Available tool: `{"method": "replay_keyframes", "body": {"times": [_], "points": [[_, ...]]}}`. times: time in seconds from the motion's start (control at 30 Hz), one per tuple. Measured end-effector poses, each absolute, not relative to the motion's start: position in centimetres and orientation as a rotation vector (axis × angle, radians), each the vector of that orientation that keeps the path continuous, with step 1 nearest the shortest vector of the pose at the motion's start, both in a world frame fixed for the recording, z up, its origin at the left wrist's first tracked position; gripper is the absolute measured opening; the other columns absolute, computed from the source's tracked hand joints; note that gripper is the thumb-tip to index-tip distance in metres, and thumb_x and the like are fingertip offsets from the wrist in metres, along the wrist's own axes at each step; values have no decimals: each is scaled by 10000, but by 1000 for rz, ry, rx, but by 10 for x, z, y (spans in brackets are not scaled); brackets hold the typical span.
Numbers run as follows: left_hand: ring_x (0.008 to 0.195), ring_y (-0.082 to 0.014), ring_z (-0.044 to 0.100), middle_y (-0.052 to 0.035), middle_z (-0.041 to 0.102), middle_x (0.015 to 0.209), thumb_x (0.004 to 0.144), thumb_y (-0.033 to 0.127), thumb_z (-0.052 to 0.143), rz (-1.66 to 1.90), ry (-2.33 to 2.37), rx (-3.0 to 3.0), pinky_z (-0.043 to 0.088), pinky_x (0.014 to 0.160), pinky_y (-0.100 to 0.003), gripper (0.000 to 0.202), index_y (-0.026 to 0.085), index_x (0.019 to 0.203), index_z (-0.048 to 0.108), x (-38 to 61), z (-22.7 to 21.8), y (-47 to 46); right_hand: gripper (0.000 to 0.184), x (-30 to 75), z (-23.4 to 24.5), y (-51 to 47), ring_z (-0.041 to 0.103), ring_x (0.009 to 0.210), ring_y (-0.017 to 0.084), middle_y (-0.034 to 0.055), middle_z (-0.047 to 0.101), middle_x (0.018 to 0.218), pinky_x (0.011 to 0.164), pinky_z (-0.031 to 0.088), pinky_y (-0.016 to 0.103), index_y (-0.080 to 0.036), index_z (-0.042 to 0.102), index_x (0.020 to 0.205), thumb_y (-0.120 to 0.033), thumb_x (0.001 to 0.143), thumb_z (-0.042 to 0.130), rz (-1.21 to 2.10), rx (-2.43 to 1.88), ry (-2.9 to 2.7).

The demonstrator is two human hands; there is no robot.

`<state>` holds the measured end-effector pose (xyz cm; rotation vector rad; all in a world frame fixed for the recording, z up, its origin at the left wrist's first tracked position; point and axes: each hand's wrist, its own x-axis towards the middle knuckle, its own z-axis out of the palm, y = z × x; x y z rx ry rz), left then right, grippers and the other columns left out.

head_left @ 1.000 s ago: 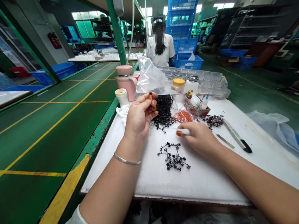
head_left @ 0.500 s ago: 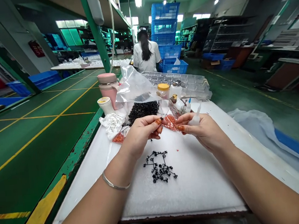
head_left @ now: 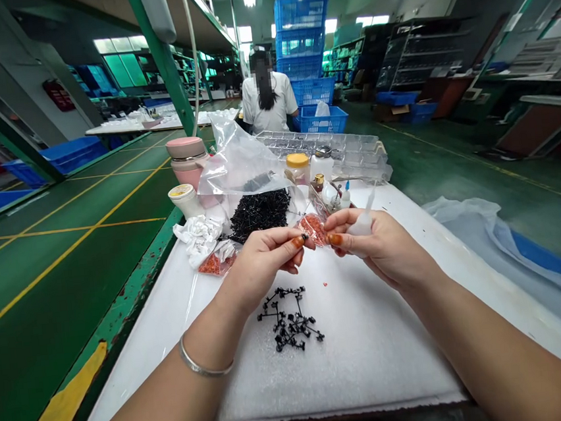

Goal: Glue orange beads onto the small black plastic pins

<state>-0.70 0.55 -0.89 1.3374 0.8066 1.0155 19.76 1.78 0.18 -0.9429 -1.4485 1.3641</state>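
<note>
My left hand (head_left: pixel 265 258) is closed, with a tiny black plastic part (head_left: pixel 305 236) pinched between thumb and forefinger. Facing it across a small gap, my right hand (head_left: pixel 386 246) is closed around a translucent white squeeze bottle (head_left: pixel 362 222), whose thin nozzle points up. Whether its thumb and fingertips also pinch something small, I cannot tell. Just behind the fingertips lies a clear bag of orange-red bits (head_left: pixel 312 227). Below the hands, several black stick-like parts (head_left: pixel 291 325) are scattered on the white work surface (head_left: pixel 374 354). A single red bit (head_left: pixel 325 284) lies near them.
Behind my hands are a heap of black parts (head_left: pixel 261 211), crumpled white tissue (head_left: pixel 198 237), a white tub (head_left: pixel 185 200), a pink flask (head_left: pixel 187 161) and a yellow-lidded jar (head_left: pixel 298 168). Clear compartment trays (head_left: pixel 354 154) stand farther back. A person (head_left: pixel 268 99) sits beyond, by stacked blue crates (head_left: pixel 301 43).
The whole view has shifted slightly, so the table things appear a little farther left. Both hands keep their grips, and the fingertips remain a small gap apart.
</note>
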Motion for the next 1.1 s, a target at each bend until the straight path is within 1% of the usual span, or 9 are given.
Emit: {"method": "replay_keyframes", "body": {"times": [0.1,0.27,0.4,0.57,0.8,0.9,0.97,1.1], "points": [[605,-81,468,11,528,636,870,274,613,1020,817,1404,406,603,-210,182,121,850,710,-4,-8,4,190,197,1,16,522,668,96,19,656,797,613,405,245,-161,701,784,-276,702,828,1400,-930,-1458],[608,-94,478,13,528,629,876,272,592,1036,887,1548,394,606,-224,188,124,835,702,-2,-7,2,184,194,0,16,512,685,103,27,639,812,620,401,248,-156,687,775,-288,724,806,1440,-900,-1492],[613,-108,496,5,554,635,884,261,561,1026,1028,1709,383,596,-233,206,137,850,722,0,-6,-1,179,193,0,14,497,699,109,22,615,810,630,403,250,-164,685,785,-317,759,774,1399,-899,-1525],[630,-123,530,-2,594,651,888,239,542,1047,1111,1817,400,616,-236,210,156,877,734,2,-6,-4,213,192,-1,12,500,711,126,29,599,801,625,412,258,-166,670,773,-365,781,746,1349,-927,-1568],[622,-117,542,9,613,648,891,207,532,1052,1164,1929,386,602,-223,214,171,853,739,2,-6,-3,256,190,0,13,488,666,119,28,614,775,601,401,260,-157,684,768,-402,757,757,1294,-963,-1581],[605,-112,540,15,612,635,881,184,535,1046,1197,1965,374,592,-221,211,173,823,737,3,-4,-4,290,188,1,12,484,640,117,29,630,769,585,390,263,-154,688,763,-432,738,769,1220,-1003,-1594],[601,-108,541,19,616,632,877,171,537,1049,1218,1990,371,595,-220,208,173,819,736,3,-4,-5,280,187,2,11,491,636,118,29,639,764,587,385,266,-155,687,758,-427,759,751,1138,-1015,-1639],[584,-103,532,25,611,615,880,174,538,1034,1269,2058,355,593,-224,215,174,780,729,3,-5,-5,189,186,2,7,532,659,131,22,665,755,625,391,273,-165,682,760,-339,834,676,935,-1050,-1761]]}}
